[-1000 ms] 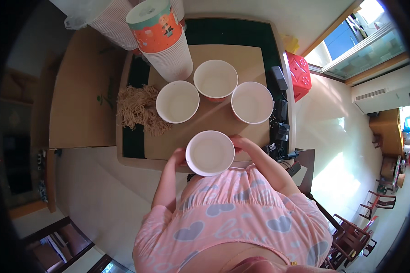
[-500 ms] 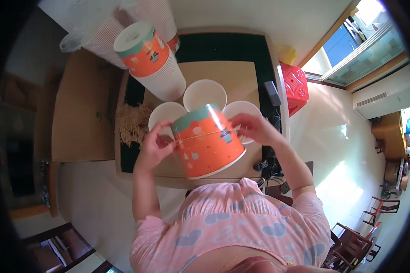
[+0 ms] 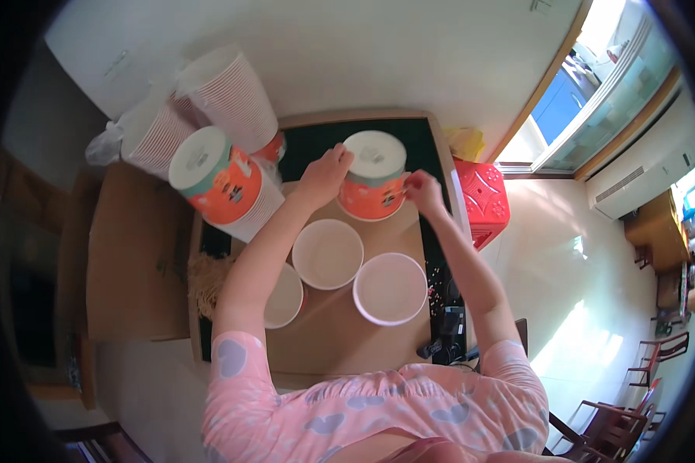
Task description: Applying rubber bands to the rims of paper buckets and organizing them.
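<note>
An orange paper bucket with a green band stands at the far end of the brown board, its round white end facing up. My left hand is closed at the upper left edge of this bucket. Against its right side, my right hand has its fingers pinched together; what lies between the fingertips is too small to make out. Nearer to me, three white tubs sit mouth up: a middle one, a right one and a left one, partly hidden by my left forearm.
A stack of paper buckets leans at the left, beside plastic-wrapped white stacks. A cardboard box and a bundle of tan twine are nearby. Black devices with cables lie right; a red stool stands beyond.
The orange bucket has gone from close to my body to the table's far end, with both hands reaching after it. My view has shifted, so the white tubs appear lower.
</note>
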Demonstrator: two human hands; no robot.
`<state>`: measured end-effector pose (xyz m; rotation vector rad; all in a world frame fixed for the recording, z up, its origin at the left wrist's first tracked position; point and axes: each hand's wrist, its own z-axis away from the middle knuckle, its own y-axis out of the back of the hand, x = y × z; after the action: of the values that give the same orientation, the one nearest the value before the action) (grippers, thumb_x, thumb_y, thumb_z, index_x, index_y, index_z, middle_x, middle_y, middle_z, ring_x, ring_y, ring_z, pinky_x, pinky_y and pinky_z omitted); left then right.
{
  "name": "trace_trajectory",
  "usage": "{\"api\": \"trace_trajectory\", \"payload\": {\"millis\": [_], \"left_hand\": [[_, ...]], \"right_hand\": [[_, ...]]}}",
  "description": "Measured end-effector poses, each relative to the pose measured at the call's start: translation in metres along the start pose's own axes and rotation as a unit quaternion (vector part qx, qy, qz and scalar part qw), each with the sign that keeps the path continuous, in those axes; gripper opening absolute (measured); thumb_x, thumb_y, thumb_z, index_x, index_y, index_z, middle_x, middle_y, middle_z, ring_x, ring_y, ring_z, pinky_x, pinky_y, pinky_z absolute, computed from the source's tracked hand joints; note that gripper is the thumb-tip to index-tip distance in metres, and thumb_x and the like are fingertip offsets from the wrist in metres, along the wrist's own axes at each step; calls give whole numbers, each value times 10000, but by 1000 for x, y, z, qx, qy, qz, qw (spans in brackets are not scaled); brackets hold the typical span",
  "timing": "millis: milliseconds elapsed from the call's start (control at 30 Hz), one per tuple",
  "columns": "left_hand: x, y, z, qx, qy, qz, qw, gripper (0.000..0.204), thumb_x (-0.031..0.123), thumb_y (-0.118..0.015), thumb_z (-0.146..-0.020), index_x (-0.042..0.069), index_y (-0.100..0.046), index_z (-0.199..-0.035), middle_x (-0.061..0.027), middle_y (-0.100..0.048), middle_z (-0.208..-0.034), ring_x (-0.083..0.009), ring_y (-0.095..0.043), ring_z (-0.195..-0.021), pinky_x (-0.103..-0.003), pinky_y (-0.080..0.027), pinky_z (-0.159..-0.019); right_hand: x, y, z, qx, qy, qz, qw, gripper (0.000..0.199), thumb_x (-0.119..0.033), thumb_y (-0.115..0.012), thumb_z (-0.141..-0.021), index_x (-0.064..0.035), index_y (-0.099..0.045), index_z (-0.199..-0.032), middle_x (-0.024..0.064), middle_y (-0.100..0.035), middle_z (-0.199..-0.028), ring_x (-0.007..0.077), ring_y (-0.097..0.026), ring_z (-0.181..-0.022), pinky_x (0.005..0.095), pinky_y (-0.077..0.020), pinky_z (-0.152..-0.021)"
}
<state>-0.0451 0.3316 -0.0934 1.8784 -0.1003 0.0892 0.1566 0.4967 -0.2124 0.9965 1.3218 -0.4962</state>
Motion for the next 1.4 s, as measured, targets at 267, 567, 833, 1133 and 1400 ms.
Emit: {"api": "trace_trajectory", "payload": {"millis": [267, 567, 833, 1133, 1400], "left_hand": [[-47, -65, -4, -64, 27, -26, 997, 322, -5, -599, -716, 47, -436, -989, -142, -464, -1060, -320, -547, -974, -395, -531, -711], [-63, -60, 1, -19, 104, -1, 994, 362, -33, -629, -667, 58, -461, -974, -131, -452, -1019, -324, -537, -988, -419, -505, -728], [-69, -74, 9, -54, 91, -26, 994, 316, -70, -596, -701, 34, -481, -976, -153, -472, -1045, -323, -552, -966, -394, -530, -723], [-41, -81, -2, -112, 100, -54, 987, 243, -36, -568, -748, 23, -496, -972, -170, -477, -1063, -330, -562, -947, -400, -532, -720], [-22, -81, 7, -232, 100, -71, 965, 167, 30, -500, -866, 27, -543, -1027, -193, -495, -1136, -319, -599, -968, -384, -533, -771]], "right_hand": [[51, -58, -8, -35, -44, 26, 998, 68, -3, -596, -801, 2, -589, -868, 113, -647, -793, 139, -649, -742, 265, -526, -640], [82, -79, 17, -320, 395, 358, 783, 435, -55, -537, -802, -83, -525, -1236, 53, -522, -1291, 251, -475, -1204, 369, -406, -980], [93, 33, 88, -375, 353, 456, 725, 401, -149, -505, -829, -78, -526, -1223, 85, -469, -1341, 219, -415, -1269, 372, -370, -1011], [81, -8, 32, -263, 336, 453, 783, 431, -120, -501, -821, 10, -497, -1232, 149, -447, -1346, 254, -444, -1233, 370, -371, -985], [92, 26, 105, -378, 235, 604, 661, 518, -187, -477, -854, -25, -412, -1342, 119, -352, -1434, 223, -400, -1275, 409, -338, -1018]]}}
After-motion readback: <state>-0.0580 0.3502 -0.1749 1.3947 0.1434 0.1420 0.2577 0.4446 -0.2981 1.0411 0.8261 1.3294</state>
